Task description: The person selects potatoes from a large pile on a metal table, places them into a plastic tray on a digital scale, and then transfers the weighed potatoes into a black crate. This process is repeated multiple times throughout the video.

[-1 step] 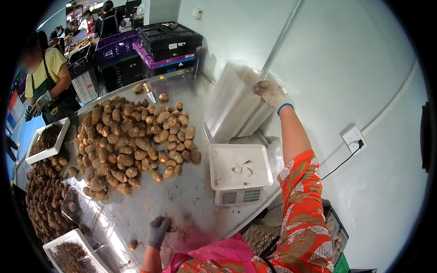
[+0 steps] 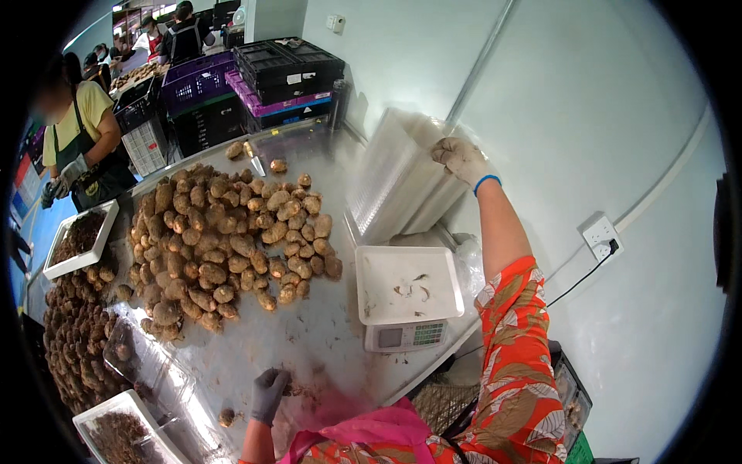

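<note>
My right hand (image 2: 465,161), in a pale glove with a blue wristband, is stretched up to a tall stack of nested clear plastic sheets or trays (image 2: 394,178). Its fingers are closed on the stack's upper right edge. Low on the metal table, my gloved grey left hand (image 2: 268,393) rests with curled fingers beside scattered dirt; whatever it may hold is hidden. Between the hands stands a digital scale (image 2: 406,335), its white tray (image 2: 379,282) bearing a few plant scraps. A large heap of brown taro-like tubers (image 2: 216,247) covers the table's left half.
One loose tuber (image 2: 226,417) lies left of my left hand. A knife (image 2: 254,160) lies behind the heap. White trays of root trimmings (image 2: 116,437) stand at the left. Stacked crates (image 2: 286,69) rise at the back. A co-worker (image 2: 81,139) stands far left; a wall socket (image 2: 601,234) is at right.
</note>
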`<action>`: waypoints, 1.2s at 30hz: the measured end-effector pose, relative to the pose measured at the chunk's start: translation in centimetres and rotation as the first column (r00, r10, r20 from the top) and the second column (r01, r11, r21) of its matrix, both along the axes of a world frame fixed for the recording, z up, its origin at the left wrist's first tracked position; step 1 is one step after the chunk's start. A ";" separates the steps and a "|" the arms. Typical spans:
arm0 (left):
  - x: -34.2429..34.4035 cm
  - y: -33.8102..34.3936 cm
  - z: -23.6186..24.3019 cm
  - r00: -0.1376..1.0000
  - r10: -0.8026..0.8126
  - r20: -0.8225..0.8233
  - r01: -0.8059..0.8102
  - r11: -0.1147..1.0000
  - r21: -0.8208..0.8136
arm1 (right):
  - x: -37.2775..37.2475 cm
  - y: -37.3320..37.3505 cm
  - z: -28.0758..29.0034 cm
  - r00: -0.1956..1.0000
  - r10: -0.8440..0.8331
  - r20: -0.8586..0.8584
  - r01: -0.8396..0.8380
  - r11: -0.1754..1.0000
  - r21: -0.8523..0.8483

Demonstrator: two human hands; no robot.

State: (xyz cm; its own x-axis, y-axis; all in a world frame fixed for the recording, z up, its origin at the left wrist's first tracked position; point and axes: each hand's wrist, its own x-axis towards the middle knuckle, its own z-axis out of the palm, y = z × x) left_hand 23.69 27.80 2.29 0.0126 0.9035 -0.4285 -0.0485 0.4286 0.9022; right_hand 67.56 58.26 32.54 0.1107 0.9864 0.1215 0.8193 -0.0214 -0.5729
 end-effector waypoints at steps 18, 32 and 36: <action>-2.1 -0.5 -1.8 0.982 0.185 -0.033 -0.179 0.976 0.127 | -4.6 -11.0 3.0 0.918 0.000 -0.397 0.286 0.693 0.662; -12.2 -7.0 -1.7 0.891 0.403 -0.208 -0.369 0.911 0.186 | -12.5 -28.2 -25.3 0.978 -0.026 -0.209 0.021 0.999 -0.025; -16.4 -6.0 -2.6 0.809 0.468 -0.355 -0.384 0.879 0.283 | -16.7 -26.8 -20.6 0.945 -0.019 -0.326 -0.017 0.994 -0.108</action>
